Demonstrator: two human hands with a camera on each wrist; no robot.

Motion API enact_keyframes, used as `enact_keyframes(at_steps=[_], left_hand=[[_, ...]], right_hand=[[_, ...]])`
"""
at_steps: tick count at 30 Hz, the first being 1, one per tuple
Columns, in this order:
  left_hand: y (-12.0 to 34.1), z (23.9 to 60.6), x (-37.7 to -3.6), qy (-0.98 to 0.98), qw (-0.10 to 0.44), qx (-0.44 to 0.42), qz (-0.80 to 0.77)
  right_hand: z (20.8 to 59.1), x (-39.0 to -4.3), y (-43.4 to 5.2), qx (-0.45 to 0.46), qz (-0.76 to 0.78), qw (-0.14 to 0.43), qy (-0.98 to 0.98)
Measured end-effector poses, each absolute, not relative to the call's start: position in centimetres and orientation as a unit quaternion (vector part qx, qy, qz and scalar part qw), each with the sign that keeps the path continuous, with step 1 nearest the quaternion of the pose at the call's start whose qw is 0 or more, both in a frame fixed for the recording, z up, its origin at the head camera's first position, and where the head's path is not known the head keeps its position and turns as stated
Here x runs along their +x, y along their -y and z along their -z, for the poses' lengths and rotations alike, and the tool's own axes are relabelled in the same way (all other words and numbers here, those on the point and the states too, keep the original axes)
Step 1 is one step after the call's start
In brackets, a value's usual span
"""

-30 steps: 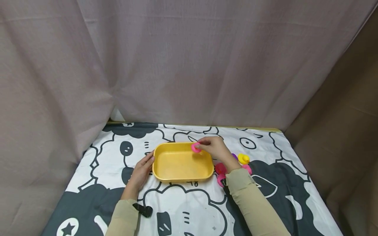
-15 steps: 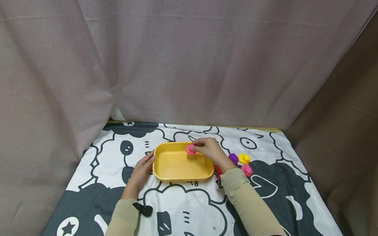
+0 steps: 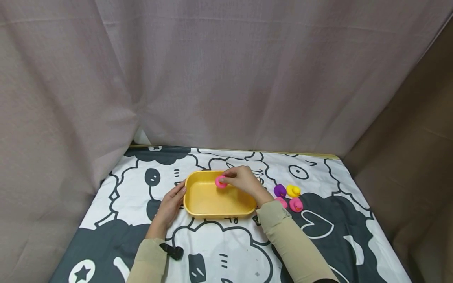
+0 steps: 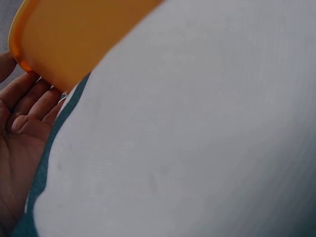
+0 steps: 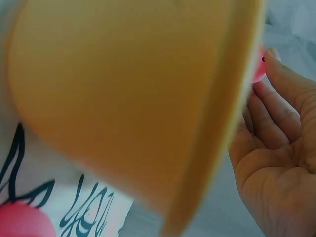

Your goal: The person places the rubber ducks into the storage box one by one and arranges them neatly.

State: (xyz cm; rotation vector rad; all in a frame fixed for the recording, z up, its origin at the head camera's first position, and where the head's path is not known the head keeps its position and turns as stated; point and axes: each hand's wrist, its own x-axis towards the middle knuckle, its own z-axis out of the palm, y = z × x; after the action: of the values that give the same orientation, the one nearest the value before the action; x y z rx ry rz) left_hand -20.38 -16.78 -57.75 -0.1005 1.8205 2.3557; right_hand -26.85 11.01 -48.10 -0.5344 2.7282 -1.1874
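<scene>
My right hand (image 3: pixel 242 180) pinches a small pink rubber duck (image 3: pixel 221 181) between thumb and fingertips, above the far part of a yellow rectangular tray (image 3: pixel 219 202). In the right wrist view, part of the duck (image 5: pixel 259 66) shows past the tray's rim, with a dark eye visible. At the tray's left end, my left hand (image 3: pixel 171 202) holds its edge. The left wrist view has the fingertips (image 4: pixel 47 98) against the tray's outer wall (image 4: pixel 74 39), the thumb at the rim. Nothing lies on the visible tray floor.
Right of the tray sit a purple duck (image 3: pixel 280 191), a yellow duck (image 3: pixel 293 191) and a pink duck (image 3: pixel 296 204). Another pink one (image 3: pixel 281 202) is partly behind the right sleeve (image 3: pixel 276 216). A patterned cloth (image 3: pixel 230 251) covers the table; curtains (image 3: pixel 226 78) hang behind it.
My right hand has moved left over the tray with the pink duck, uncovering more of the ducks on the right. The left hand and the tray stay where they were.
</scene>
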Motion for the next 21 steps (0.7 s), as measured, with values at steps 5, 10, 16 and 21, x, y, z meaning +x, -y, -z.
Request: enact_keyframes(at_steps=[5, 10, 16, 21], left_hand=[[16.8, 57.8, -20.4, -0.604, 0.084, -0.038, -0.791], [16.8, 57.7, -20.4, -0.606, 0.081, -0.039, -0.791], [16.7, 57.7, -20.4, -0.611, 0.084, -0.043, -0.786], [16.7, 57.7, -20.4, -0.609, 0.086, -0.041, -0.788]], right_hand=[[48.2, -26.9, -9.8, -0.198, 0.39, 0.065, -0.897], [48.3, -26.9, -8.4, -0.222, 0.38, 0.076, -0.894], [48.9, -26.9, -7.0, -0.225, 0.374, 0.085, -0.895], [49.7, -27.0, -5.9, -0.229, 0.372, 0.083, -0.896]])
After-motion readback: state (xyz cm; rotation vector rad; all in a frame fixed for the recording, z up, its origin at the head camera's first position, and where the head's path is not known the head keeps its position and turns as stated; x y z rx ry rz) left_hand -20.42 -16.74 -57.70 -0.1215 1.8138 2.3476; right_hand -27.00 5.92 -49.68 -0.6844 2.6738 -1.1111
